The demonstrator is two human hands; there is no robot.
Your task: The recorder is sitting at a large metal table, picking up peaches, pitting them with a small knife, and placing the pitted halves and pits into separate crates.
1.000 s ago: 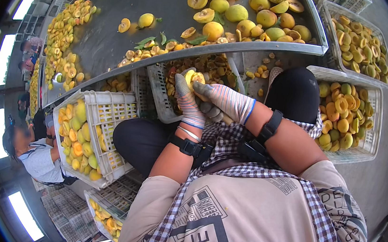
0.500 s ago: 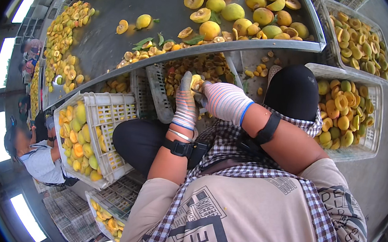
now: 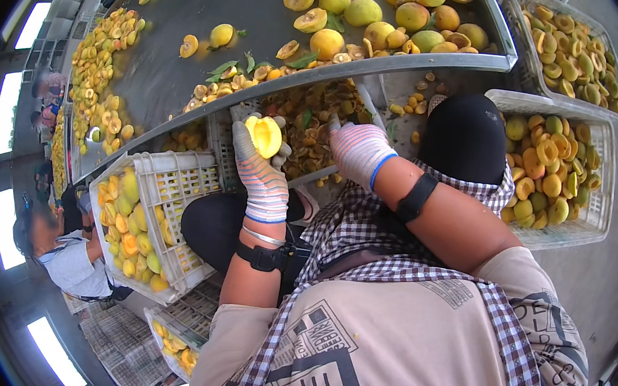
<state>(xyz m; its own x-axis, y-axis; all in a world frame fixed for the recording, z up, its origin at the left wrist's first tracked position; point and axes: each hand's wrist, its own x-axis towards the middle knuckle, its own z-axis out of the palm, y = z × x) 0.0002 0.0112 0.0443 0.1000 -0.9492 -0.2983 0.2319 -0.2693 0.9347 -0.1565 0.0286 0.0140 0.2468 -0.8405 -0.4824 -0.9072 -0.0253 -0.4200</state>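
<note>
A yellow peach half [image 3: 263, 136] rests in my left hand [image 3: 261, 176], its hollow side facing up. My fingers and thumb close round it. To its right, apart from the fruit, my right hand [image 3: 360, 153] is closed over the crate of scraps; what its fingers hold, if anything, is hidden. Both hands wear striped knit gloves. Below them, a crate [image 3: 369, 102] under the table edge holds peach pieces and dark scraps.
The metal table [image 3: 182, 34] carries whole and cut peaches, pits and leaves; its raised rim runs just beyond my hands. White crates of peach halves stand left [image 3: 187, 179] and right [image 3: 601, 188]. Another person [image 3: 76, 262] sits at far left.
My hands have come apart. The left moved left and now shows the peach half's hollow face; the right shifted slightly right, away from the fruit.
</note>
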